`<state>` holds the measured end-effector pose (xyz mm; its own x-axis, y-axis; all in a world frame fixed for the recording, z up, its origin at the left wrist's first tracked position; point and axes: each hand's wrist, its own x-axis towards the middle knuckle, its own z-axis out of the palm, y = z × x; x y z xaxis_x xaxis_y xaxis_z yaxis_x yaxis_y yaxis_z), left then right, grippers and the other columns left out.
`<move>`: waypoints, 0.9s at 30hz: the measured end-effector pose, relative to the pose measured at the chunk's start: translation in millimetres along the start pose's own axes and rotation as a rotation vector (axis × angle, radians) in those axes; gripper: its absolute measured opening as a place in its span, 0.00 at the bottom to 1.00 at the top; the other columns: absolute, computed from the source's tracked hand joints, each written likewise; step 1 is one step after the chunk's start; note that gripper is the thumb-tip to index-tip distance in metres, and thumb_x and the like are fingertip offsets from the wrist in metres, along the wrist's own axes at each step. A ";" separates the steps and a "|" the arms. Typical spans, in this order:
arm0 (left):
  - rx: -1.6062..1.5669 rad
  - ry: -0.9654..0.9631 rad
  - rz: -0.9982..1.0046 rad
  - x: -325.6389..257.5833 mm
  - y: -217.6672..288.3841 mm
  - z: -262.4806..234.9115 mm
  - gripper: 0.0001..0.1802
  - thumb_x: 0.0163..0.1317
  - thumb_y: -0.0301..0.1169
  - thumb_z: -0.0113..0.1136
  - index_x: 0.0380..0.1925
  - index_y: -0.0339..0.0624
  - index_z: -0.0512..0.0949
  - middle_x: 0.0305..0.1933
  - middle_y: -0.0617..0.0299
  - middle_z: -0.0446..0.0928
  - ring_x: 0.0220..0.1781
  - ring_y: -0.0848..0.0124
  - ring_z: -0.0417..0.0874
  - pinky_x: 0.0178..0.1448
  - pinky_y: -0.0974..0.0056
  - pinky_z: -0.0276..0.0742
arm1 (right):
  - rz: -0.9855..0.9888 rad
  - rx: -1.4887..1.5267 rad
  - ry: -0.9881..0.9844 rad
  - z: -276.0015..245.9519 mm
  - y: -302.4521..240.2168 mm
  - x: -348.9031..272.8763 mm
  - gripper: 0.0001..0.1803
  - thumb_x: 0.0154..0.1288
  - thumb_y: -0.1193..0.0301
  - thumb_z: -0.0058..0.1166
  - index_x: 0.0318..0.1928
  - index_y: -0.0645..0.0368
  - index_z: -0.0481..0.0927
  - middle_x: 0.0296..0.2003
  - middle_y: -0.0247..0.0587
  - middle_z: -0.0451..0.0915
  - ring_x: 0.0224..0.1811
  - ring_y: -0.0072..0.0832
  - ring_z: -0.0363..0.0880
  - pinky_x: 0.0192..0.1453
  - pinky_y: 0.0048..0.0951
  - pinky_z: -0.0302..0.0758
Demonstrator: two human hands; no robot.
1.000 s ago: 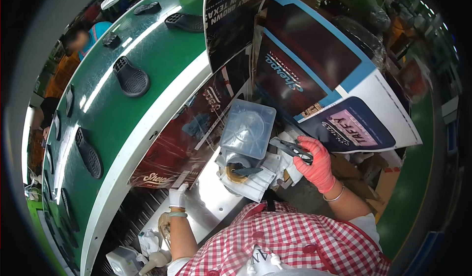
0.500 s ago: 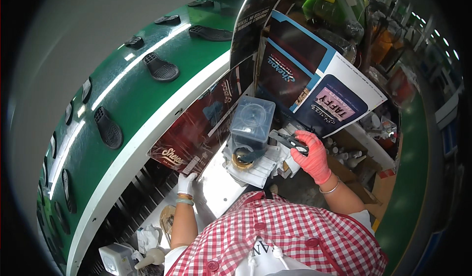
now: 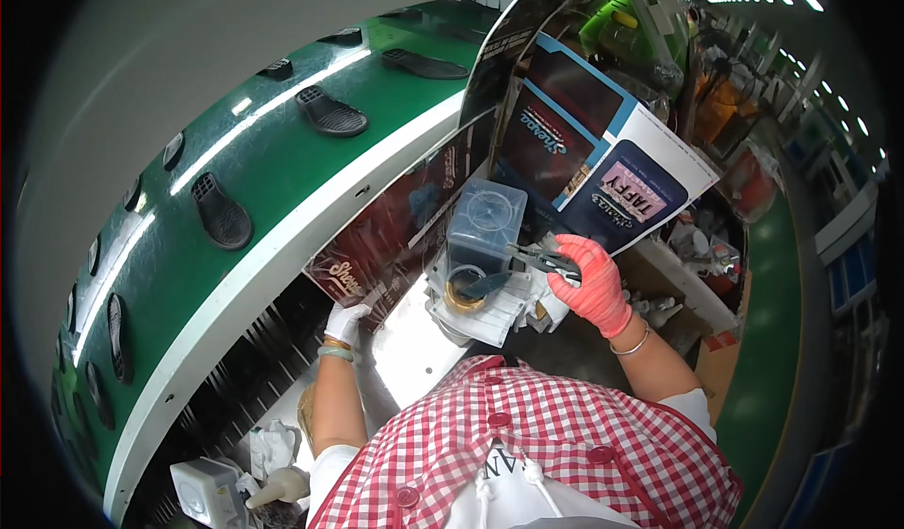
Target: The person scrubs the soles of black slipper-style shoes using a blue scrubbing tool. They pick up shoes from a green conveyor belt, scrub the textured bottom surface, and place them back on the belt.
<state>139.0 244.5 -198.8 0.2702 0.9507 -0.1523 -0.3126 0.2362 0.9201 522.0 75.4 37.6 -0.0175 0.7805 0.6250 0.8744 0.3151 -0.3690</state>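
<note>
The two hands stand well apart. The right hand (image 3: pixel 593 286), in a pink glove, is clamped on the handle end of a dark tool (image 3: pixel 543 260), scissors or pliers by its shape. The tool is held above the right side of the cluttered tabletop (image 3: pixel 405 364), its tip pointing left toward a clear plastic box (image 3: pixel 487 218). Contact between tip and box cannot be confirmed from this angle.

The left hand (image 3: pixel 347 324), in a white glove, is at the lower corner of a dark red printed sheet (image 3: pixel 363 258). Whether its fingers grip the sheet or merely rest against it cannot be told.

In front of the box sit a brownish ring (image 3: pixel 459 303), a dark flat piece (image 3: pixel 484 287) lying across it, and white papers (image 3: pixel 496 315). Left of the station, black soles (image 3: pixel 331 113) lie spaced out on a green conveyor (image 3: pixel 273 176).

Hazards noted: the tip could snag the box or the loose papers if the tool is lowered carelessly, since they crowd close together. A loosened right grip could let the tool drop among the papers or over the near edge. The sheet's corner could bend or tear if the left hand pulls on it.
</note>
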 end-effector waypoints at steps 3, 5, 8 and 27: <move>0.034 -0.034 -0.026 -8.5 0.5 3.2 0.26 0.45 0.13 0.57 0.49 0.36 0.71 0.42 0.61 0.76 0.40 0.71 0.78 0.42 0.68 0.76 | -0.022 0.007 -0.007 0.0 -3.5 4.0 0.19 0.44 0.72 0.64 0.39 0.62 0.77 0.45 0.45 0.77 0.45 0.40 0.76 0.50 0.35 0.74; 0.043 -0.052 -0.024 -12.8 -0.2 6.3 0.27 0.44 0.12 0.56 0.49 0.36 0.71 0.43 0.60 0.76 0.39 0.70 0.78 0.40 0.68 0.77 | -0.032 -0.007 -0.006 -1.2 -5.0 7.7 0.19 0.44 0.72 0.64 0.39 0.62 0.77 0.45 0.45 0.77 0.45 0.40 0.76 0.50 0.35 0.74; 0.056 -0.007 -0.085 -24.7 18.6 27.9 0.27 0.44 0.12 0.56 0.49 0.36 0.71 0.42 0.61 0.76 0.38 0.70 0.79 0.38 0.68 0.78 | -0.015 -0.029 -0.027 0.2 -7.2 10.7 0.18 0.43 0.72 0.64 0.38 0.62 0.77 0.45 0.45 0.77 0.45 0.40 0.76 0.50 0.35 0.74; 0.147 -0.126 -0.048 -28.0 -8.2 32.6 0.18 0.48 0.17 0.57 0.42 0.38 0.76 0.29 0.70 0.75 0.28 0.81 0.72 0.32 0.73 0.69 | -0.128 -0.094 -0.077 13.6 -12.6 38.8 0.18 0.43 0.73 0.64 0.38 0.62 0.77 0.45 0.45 0.77 0.45 0.40 0.76 0.51 0.35 0.74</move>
<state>163.7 209.5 -190.3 0.3962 0.9043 -0.1593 -0.1627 0.2399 0.9571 503.7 109.0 57.1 -0.1656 0.7776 0.6065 0.9042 0.3652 -0.2213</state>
